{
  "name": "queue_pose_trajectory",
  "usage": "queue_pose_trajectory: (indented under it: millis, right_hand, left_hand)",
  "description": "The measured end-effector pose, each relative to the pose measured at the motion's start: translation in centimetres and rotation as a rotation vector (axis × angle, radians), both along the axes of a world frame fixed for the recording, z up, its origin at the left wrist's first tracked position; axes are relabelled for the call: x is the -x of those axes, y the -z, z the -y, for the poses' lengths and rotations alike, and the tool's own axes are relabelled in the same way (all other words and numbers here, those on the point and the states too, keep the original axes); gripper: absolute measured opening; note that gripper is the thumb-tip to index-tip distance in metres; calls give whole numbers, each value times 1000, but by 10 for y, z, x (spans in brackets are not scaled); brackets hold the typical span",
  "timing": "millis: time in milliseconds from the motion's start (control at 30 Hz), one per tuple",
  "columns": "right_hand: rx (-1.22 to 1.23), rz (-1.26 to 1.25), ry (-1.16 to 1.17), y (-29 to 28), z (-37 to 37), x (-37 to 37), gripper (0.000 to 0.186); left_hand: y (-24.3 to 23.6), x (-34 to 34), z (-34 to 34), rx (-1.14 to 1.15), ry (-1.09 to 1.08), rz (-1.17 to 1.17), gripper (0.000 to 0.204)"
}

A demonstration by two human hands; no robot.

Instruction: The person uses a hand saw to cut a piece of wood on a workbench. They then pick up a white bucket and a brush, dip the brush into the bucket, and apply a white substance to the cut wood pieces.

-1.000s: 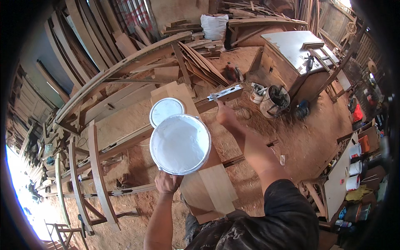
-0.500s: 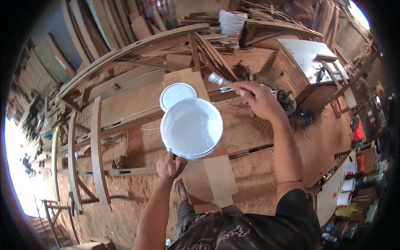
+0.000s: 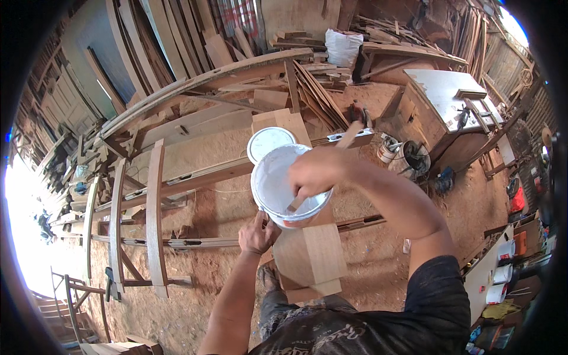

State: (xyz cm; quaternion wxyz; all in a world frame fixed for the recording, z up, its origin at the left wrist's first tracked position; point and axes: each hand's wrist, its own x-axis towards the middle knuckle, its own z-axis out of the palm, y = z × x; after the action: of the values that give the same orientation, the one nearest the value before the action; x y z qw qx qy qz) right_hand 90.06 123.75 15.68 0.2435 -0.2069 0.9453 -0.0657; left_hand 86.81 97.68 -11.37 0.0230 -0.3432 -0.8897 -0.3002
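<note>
A white bucket (image 3: 294,220) holds white paint (image 3: 273,177) in front of me. My left hand (image 3: 257,236) is closed on its near left side, just below the rim. Over the bucket's opening, my right hand (image 3: 319,171) is closed round a tan wooden stick (image 3: 350,135). The stick slants down to the left, its lower part inside the bucket; whether its tip is in the paint I cannot tell. A round white lid (image 3: 271,145) lies just beyond the bucket. Beneath and around them are brown boards (image 3: 293,260).
Long wooden rails (image 3: 204,176) run crosswise under the boards, with upright-looking slats (image 3: 155,219) across them at left. A white-topped cabinet (image 3: 435,94) stands at far right, with small pails (image 3: 412,157) beside it. Stacked planks and a white sack (image 3: 343,47) line the back.
My right hand has moved left and down, bringing the stick from beside the bucket into its opening. My left hand stays on the bucket. The whole view has shifted slightly.
</note>
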Motion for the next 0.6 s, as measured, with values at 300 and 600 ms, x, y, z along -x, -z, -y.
queue_pose_trajectory:
  millis: [300, 600]
  right_hand:
    - [667, -231, 509, 22, -72, -90, 46]
    - [2002, 100, 1278, 121, 12, -208, 47]
  left_hand:
    - [8, 4, 0, 28, 4, -45, 40]
    - [24, 6, 6, -5, -1, -34, 43]
